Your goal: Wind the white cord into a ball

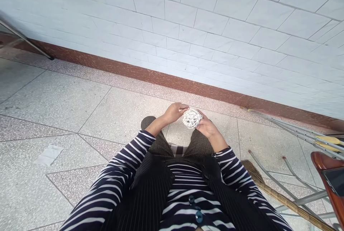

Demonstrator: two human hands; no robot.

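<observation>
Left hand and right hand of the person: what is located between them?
In the head view, a round white woven piece lies between the left hand and the right hand; the right hand grips its side.

A small, rounded white woven piece (191,118), its braided strands flecked with dark gaps, hung in the air between both hands, the left hand (174,112) at its upper edge, the right hand (206,126) gripping its side.
</observation>
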